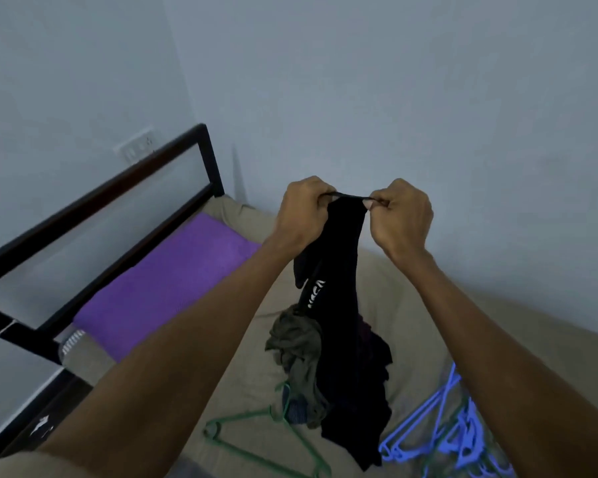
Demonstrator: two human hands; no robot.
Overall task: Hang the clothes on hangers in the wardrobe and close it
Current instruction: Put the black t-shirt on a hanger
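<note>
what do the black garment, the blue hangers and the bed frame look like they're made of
Black garment: soft knit fabric, probably cotton jersey; it hangs limp and creases, with white print.
Blue hangers: likely plastic; thin, uniformly coloured, slightly glossy rods.
Bed frame: dark square bars, apparently painted metal, though lacquered wood is possible; motion blur leaves it open.

A purple mat (166, 288) lies flat on the beige bedsheet (390, 298), below and to the left of the raised hands. Beyond the mat, further left, a dark metal bed frame (118, 188) with two parallel rails runs diagonally, its corner post standing just left of the hands. A white switch plate (135, 150) sits on the pale blue-grey wall (394, 81) above that frame; the wall fills the space behind and above the hands.
</note>
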